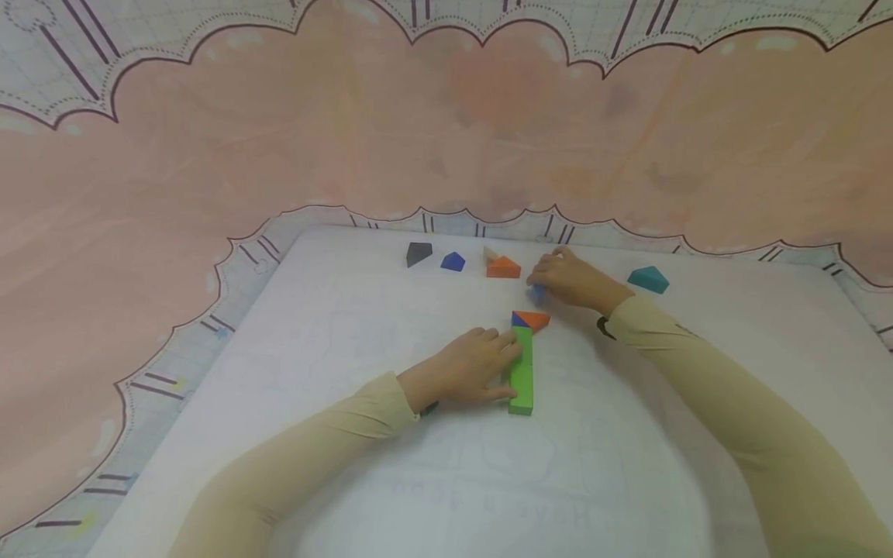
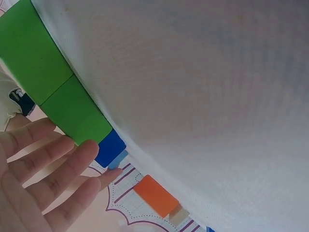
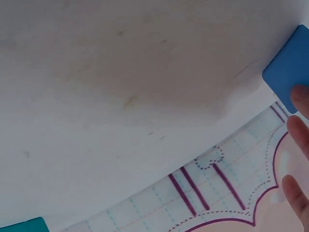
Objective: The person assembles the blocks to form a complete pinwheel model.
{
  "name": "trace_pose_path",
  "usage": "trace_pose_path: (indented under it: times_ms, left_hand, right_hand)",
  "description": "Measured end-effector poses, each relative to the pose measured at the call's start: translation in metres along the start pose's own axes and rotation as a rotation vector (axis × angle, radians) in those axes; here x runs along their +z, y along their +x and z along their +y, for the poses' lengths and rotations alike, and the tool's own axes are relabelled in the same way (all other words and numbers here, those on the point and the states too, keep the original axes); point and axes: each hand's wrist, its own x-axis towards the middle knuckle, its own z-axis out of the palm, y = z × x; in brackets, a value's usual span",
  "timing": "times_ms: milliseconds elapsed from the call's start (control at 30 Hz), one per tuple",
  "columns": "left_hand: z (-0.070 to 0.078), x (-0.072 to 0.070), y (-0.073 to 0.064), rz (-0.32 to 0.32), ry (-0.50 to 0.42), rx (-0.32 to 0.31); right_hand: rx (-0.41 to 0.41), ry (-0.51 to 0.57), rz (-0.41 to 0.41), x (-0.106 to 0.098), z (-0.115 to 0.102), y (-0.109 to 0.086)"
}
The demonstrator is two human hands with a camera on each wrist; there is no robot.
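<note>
Two green blocks (image 1: pixel 521 380) lie end to end in a strip on the white table, their seam plain in the left wrist view. Along the strip's left side rests my left hand (image 1: pixel 474 366), fingers extended, fingertips at the green edge. A dark blue piece (image 1: pixel 519 319) joins the strip's far end, with an orange triangular block (image 1: pixel 536 322) against it. Farther back, my right hand (image 1: pixel 574 279) pinches a light blue block (image 1: pixel 536 294) low over the table. In the right wrist view fingertips (image 3: pixel 300 99) overlap that blue block (image 3: pixel 287 67); its far side is hidden.
Along the table's far edge lie a dark grey block (image 1: pixel 419 253), a blue block (image 1: pixel 453 261), an orange block (image 1: pixel 503 268) with a tan piece (image 1: pixel 490 253) behind it, and a teal block (image 1: pixel 649 279) right of my right hand. Patterned cloth (image 1: pixel 418 139) hangs behind.
</note>
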Motion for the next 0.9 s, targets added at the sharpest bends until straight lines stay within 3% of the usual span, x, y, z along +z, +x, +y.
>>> trace_pose_path:
  times_ms: [200,567,900]
  left_hand:
    - [0.000,-0.001,0.000,-0.006,-0.002,-0.003]
    - [0.000,0.000,0.000,-0.001,-0.007,-0.001]
    - [0.001,-0.001,-0.001,-0.008,0.009,-0.006]
  right_hand:
    - [-0.084,-0.016,0.020,-0.005,-0.012,0.004]
    - [-0.135,-0.021,-0.030,-0.004,-0.028,0.012]
    - [-0.071,-0.040,0.008,-0.006,-0.026,0.009]
